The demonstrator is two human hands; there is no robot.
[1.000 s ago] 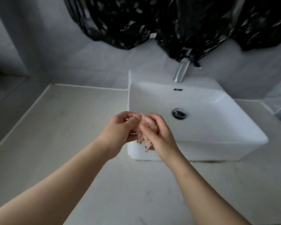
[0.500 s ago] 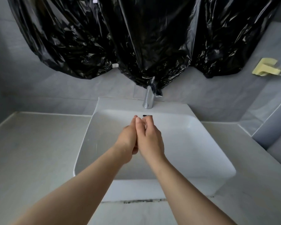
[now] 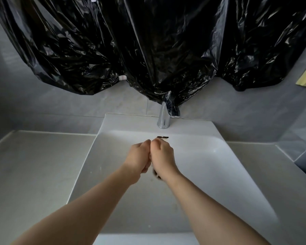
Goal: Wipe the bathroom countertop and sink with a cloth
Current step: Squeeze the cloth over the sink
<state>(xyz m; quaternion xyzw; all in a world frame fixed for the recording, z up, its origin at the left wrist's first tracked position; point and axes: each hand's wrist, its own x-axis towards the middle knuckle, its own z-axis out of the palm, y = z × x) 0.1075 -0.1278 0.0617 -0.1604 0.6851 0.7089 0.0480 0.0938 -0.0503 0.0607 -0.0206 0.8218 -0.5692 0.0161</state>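
Sink (image 3: 228, 165) centre: our left hand (image 3: 138, 160) and right hand (image 3: 163, 156) meet, fingers (image 3: 146, 145) curled, their contents hidden. We should wring any cloth low, below the faucet (image 3: 163, 119) at 12 o'clock.

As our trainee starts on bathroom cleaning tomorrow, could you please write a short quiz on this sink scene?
1. Over what are the left hand and right hand held? A bathtub; B sink; C floor.
2. True or false: the hands are apart.
3. Fill in: black ____ hangs on the wall above the faucet.
Key: 1 B. 2 False: they touch, fingers curled, and no cloth shows between them. 3 plastic.
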